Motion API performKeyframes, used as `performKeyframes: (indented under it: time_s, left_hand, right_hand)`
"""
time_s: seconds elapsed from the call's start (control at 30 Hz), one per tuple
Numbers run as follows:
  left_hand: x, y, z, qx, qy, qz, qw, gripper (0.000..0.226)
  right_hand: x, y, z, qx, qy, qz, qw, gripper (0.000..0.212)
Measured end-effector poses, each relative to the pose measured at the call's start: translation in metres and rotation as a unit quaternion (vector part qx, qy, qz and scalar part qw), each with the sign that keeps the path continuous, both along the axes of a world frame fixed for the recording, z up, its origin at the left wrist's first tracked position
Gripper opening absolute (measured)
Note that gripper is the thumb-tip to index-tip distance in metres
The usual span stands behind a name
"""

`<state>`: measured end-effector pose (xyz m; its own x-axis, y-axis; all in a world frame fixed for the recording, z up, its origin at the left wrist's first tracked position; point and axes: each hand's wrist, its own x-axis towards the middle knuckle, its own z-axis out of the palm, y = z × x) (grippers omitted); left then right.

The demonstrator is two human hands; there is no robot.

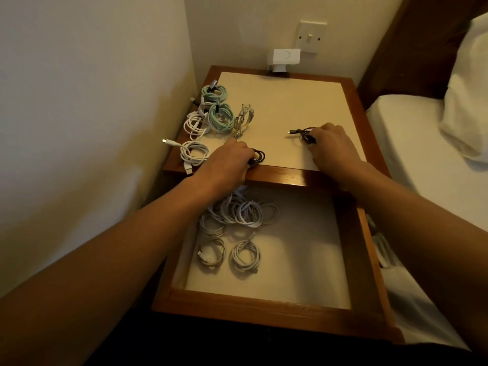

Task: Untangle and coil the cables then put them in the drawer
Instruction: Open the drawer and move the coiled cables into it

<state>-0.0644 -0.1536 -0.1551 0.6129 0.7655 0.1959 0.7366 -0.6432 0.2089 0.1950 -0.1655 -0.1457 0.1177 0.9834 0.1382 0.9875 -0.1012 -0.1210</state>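
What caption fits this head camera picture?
Left hand holds a black coil, right hand a black cable, above the open drawer.

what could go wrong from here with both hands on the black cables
The right hand grips a loose black cable whose plug end sticks out, so it may unravel when lifted. The white coil beside the left hand has a plug over the nightstand edge; the arm might knock it off. The piled coils at the back of the drawer overlap; dropping the black coil there could retangle them.
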Motion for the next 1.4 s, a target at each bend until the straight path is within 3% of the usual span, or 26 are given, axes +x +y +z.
performKeyframes:
  time_s: [0.2,0.33,0.4,0.6,0.77,0.9,1.0,1.1,1.17,1.27,1.4]
  left_hand:
    - [-0.020,-0.006,-0.004,0.056,-0.036,-0.038,0.997,0.021]
    - [-0.038,-0.050,0.008,0.091,-0.120,-0.025,0.988,0.026]
    - [-0.052,-0.083,0.009,0.090,-0.118,-0.049,0.988,0.027]
    - [-0.078,-0.154,-0.024,-0.041,0.019,-0.068,0.997,0.020]
    - [-0.075,-0.153,-0.028,-0.148,0.196,-0.012,0.969,0.019]
    - [-0.075,-0.152,-0.025,-0.210,0.223,-0.012,0.952,0.018]
    - [-0.075,-0.149,-0.028,-0.237,0.196,-0.011,0.951,0.019]
    - [-0.083,-0.144,-0.030,-0.245,0.116,-0.008,0.963,0.017]
    - [-0.085,-0.142,-0.026,-0.221,0.046,0.009,0.974,0.018]
    - [-0.086,-0.137,-0.025,-0.145,-0.038,0.032,0.988,0.019]
    - [-0.089,-0.132,-0.030,-0.104,-0.128,0.066,0.984,0.021]
  right_hand:
    - [-0.012,-0.030,0.007,0.025,0.051,0.041,0.998,0.033]
    - [-0.041,-0.096,0.023,0.055,0.121,0.093,0.987,0.029]
    - [-0.059,-0.133,0.028,0.033,0.135,0.117,0.983,0.026]
    - [-0.118,-0.181,-0.010,-0.156,0.086,0.136,0.975,0.023]
    - [-0.147,-0.170,-0.043,-0.254,0.039,0.175,0.951,0.022]
    - [-0.145,-0.169,-0.040,-0.305,0.072,0.182,0.932,0.017]
    - [-0.130,-0.166,-0.029,-0.298,0.118,0.168,0.932,0.019]
    - [-0.110,-0.147,-0.025,-0.221,0.182,0.101,0.953,0.018]
    - [-0.098,-0.126,-0.038,-0.163,0.157,0.062,0.972,0.021]
    - [-0.091,-0.105,-0.068,-0.163,0.068,0.109,0.978,0.033]
    - [-0.076,-0.100,-0.091,-0.157,0.011,0.098,0.983,0.017]
